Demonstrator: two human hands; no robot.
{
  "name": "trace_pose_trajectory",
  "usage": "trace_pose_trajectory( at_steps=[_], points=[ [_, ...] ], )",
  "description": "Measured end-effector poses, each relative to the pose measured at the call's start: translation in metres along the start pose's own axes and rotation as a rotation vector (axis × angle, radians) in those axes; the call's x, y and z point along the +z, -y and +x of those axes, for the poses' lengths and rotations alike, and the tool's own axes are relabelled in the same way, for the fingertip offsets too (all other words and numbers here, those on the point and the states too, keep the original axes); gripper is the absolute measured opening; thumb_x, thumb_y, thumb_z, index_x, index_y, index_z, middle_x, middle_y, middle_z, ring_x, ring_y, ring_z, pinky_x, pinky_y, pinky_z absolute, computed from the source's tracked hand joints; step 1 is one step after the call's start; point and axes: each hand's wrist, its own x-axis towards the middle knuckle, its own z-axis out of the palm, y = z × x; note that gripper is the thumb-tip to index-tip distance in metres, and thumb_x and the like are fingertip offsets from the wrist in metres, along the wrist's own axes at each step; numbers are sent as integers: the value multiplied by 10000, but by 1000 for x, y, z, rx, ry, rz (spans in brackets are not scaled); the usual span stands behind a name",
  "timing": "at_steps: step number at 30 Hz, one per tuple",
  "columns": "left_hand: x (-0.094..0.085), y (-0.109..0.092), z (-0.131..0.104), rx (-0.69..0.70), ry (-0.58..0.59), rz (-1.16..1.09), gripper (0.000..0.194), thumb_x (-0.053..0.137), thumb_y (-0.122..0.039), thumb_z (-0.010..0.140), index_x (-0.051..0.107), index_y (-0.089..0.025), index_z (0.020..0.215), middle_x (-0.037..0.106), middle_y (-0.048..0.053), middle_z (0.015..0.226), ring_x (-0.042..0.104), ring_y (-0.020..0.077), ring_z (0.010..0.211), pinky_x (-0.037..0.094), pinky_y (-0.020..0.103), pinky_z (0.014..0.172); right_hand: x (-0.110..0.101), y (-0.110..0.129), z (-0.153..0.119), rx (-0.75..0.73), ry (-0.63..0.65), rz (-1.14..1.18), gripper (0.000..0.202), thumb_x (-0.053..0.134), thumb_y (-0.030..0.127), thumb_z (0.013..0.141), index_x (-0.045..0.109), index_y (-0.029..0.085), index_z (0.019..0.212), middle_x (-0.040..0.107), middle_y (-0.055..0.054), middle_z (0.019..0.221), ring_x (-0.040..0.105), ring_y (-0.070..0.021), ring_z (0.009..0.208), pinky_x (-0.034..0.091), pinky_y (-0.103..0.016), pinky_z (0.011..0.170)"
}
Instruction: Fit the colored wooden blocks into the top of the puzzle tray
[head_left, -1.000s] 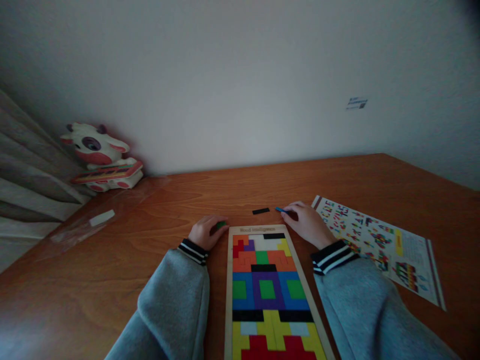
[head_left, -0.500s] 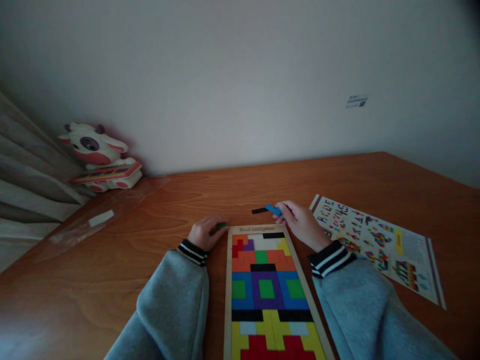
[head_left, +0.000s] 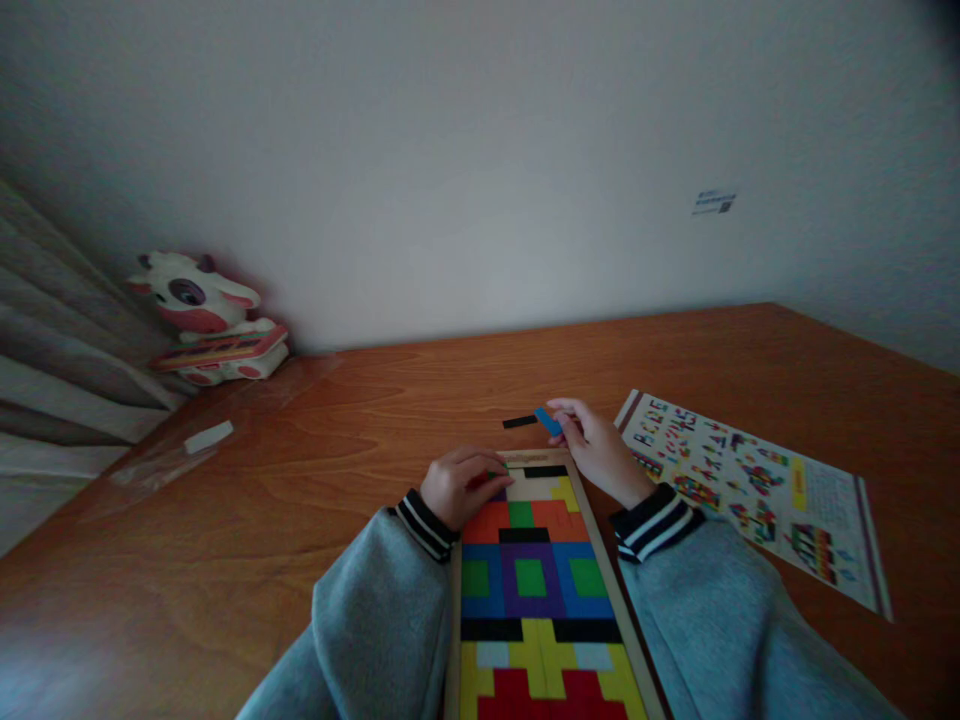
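The right hand point(head_left: 604, 462) pinches a blue piece point(head_left: 547, 421) just beyond the wooden board's point(head_left: 619, 600) far right corner, its long axis slanting toward the table's point(head_left: 390, 400) far left, near a black strip point(head_left: 519, 422). The left hand point(head_left: 457, 488) curls over the board's far left corner, its grip unclear; lettering on the board and wall label point(head_left: 714, 202) is too blurred to read

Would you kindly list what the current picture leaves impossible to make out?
- Puzzle board, head view: near end cut off by the bottom edge.
- Board's upper left corner, head view: covered by the left hand.
- Sheet, head view: print too small to read.
- Wall label, head view: writing too small and blurred.
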Motion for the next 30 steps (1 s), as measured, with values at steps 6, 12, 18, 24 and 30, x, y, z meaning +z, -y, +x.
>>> trace_pose_trajectory(
  at_steps=[6, 12, 18, 24, 30],
  points=[
    [-10, 6, 1, -166, -120, -35, 150, 646, -318, 847, 681, -176, 813, 726, 59, 863, 681, 157, 803, 567, 270, 753, -11, -15, 0, -16, 28, -117, 208, 522, 283, 878, 584, 202, 1059, 653, -112, 1086, 655, -241, 950, 492, -440, 907],
    [-9, 11, 0, -270, -93, -13, 127, 691, -309, 805, 694, -183, 789, 723, 50, 873, 674, 166, 815, 549, 275, 758, -20, -6, -15, -85, 280, -407, 603, 681, 540, 731, 560, 207, 1218, 476, -152, 1266, 482, -323, 1205, 407, -479, 1007],
    [-8, 12, -2, -268, -74, -10, 133, 691, -312, 808, 694, -180, 787, 720, 49, 865, 667, 161, 817, 538, 270, 763, -19, 3, -20, -71, 419, -410, 600, 681, 447, 731, 524, 231, 1268, 390, -148, 1354, 414, -341, 1278, 393, -508, 1017],
    [-9, 12, -1, -284, -55, 10, 128, 708, -307, 792, 698, -181, 774, 713, 48, 881, 660, 153, 801, 537, 258, 736, -24, 12, -16, -43, 481, -395, 507, 656, 302, 720, 570, 201, 1209, 453, -144, 1330, 409, -327, 1283, 369, -503, 1040],
    [-8, 14, -2, -271, -35, 15, 112, 697, -295, 801, 693, -185, 783, 709, 44, 881, 654, 149, 803, 532, 262, 759, -24, 19, -16, -1, 499, -410, 541, 632, 339, 745, 539, 166, 1250, 423, -161, 1372, 389, -312, 1308, 327, -469, 1080]
  ],
)
